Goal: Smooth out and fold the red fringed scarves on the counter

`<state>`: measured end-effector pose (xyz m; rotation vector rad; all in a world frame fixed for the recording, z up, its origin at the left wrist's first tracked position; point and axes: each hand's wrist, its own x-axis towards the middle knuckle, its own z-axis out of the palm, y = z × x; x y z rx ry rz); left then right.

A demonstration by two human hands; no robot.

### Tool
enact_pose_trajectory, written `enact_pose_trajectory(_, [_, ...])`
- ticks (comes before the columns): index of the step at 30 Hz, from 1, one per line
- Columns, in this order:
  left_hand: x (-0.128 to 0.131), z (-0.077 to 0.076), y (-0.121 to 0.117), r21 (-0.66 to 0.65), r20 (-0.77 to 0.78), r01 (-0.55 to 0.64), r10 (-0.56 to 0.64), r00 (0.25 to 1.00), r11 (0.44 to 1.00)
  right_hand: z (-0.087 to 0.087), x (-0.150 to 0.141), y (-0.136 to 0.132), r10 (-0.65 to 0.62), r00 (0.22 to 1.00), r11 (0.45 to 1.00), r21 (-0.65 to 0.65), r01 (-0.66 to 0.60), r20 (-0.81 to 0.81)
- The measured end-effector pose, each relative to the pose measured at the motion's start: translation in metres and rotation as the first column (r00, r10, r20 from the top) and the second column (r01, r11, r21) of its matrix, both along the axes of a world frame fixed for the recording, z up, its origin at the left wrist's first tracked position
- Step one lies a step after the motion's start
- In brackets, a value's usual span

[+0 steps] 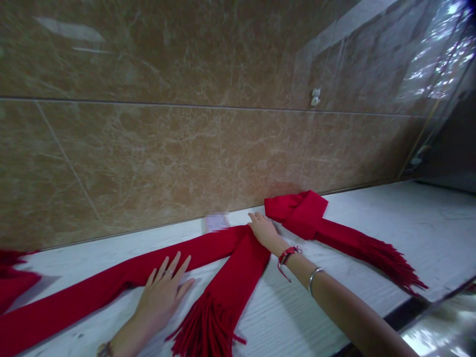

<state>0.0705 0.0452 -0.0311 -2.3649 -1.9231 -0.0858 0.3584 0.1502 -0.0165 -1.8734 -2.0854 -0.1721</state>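
Note:
A long red scarf (238, 270) with a fringed end lies on the white wood-grain surface, running off to the left and folded over at an angle near the middle. My right hand (263, 230) rests on that fold with its fingers stretched out. On the scarf's long strip, my left hand (163, 287) lies flat, fingers spread and a ring on one of them. Just right of my right hand is another red scarf (308, 218), crossed over itself, its fringed tail pointing right. Part of more red fabric (17, 280) shows at the left edge.
A brown marbled tile wall (186, 163) rises behind the white surface (372, 208). A small blurred pale card (216, 222) lies against the wall by the fold. A small white fixture (316, 97) is on the wall. The surface's edge with a dark gap (407, 312) is at lower right.

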Motion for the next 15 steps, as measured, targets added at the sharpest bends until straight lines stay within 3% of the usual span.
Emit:
enact_pose_trajectory(2, [-0.008, -0.002, -0.002, -0.012, -0.004, 0.004, -0.004, 1.0, 1.0, 0.004, -0.009, -0.015, 0.056, 0.998, 0.998, 0.032, -0.055, -0.022])
enact_pose_trajectory(4, [-0.009, -0.001, -0.003, -0.023, -0.004, 0.004, -0.004, 1.0, 1.0, 0.005, -0.02, -0.033, 0.214, 0.976, 0.976, 0.044, -0.213, -0.033])
enact_pose_trajectory(6, [-0.006, 0.001, -0.004, -0.011, -0.014, -0.023, 0.023, 1.0, 1.0, 0.001, -0.031, -0.049, 0.403, 0.915, 0.915, 0.014, -0.403, -0.011])
enact_pose_trajectory(8, [-0.006, 0.007, -0.005, 0.042, -0.029, -0.074, 0.076, 0.997, 0.996, -0.006, -0.039, -0.06, 0.511, 0.859, 0.859, -0.043, -0.51, 0.021])
enact_pose_trajectory(11, [-0.022, 0.017, -0.003, 0.161, -0.02, -0.204, 0.21, 0.978, 0.966, -0.012, -0.042, -0.065, 0.541, 0.84, 0.839, -0.091, -0.536, 0.039])
enact_pose_trajectory(15, [-0.076, 0.02, 0.003, 0.191, 0.074, -0.424, 0.417, 0.906, 0.885, -0.003, -0.043, -0.069, 0.533, 0.846, 0.845, -0.069, -0.53, 0.029])
